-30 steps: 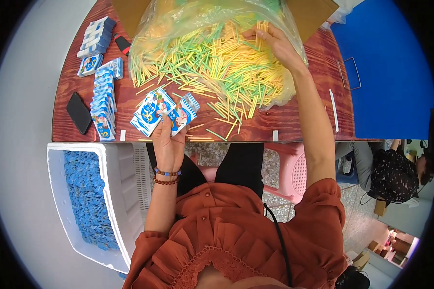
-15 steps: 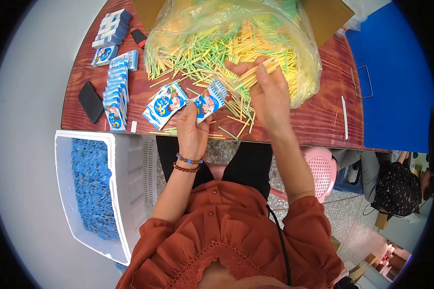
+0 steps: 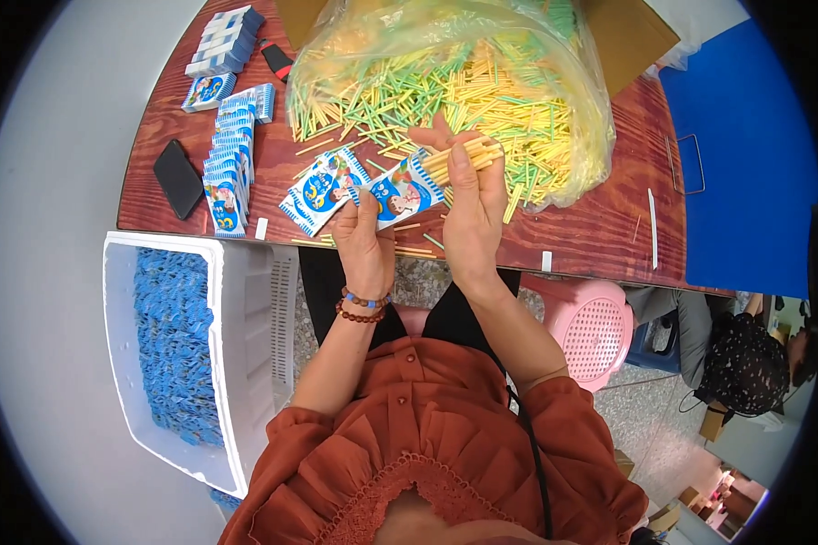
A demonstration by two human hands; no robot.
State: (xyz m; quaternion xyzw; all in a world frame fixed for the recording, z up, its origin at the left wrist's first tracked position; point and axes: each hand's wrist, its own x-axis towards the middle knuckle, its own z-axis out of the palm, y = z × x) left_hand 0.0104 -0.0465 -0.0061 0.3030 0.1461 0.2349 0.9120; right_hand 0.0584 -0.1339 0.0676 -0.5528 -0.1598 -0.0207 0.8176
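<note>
My left hand (image 3: 364, 241) is closed on a small blue-and-white packet (image 3: 407, 195), gripping its lower left end. In my right hand (image 3: 473, 209) is a bundle of thin yellowish sticks (image 3: 471, 156), pinched between thumb and fingers. The near ends of the bundle meet the packet's upper right end; whether they are inside it I cannot tell. More blue-and-white packets (image 3: 323, 189) lie on the table beside my left hand. Beyond both hands, a clear plastic bag (image 3: 583, 163) spills a large heap of loose yellow and green sticks (image 3: 509, 100).
On the left of the wooden table (image 3: 627, 227) are a row of packets (image 3: 230, 173), stacked packets (image 3: 225, 41), a black phone (image 3: 178, 179) and a red-and-black tool (image 3: 277, 62). A white foam box (image 3: 216, 363) of blue pieces stands below left. A pink stool (image 3: 591, 331) is at right.
My right hand has brought the sticks left and down from over the heap to the packet's end. My left hand keeps its grip on the packet.
</note>
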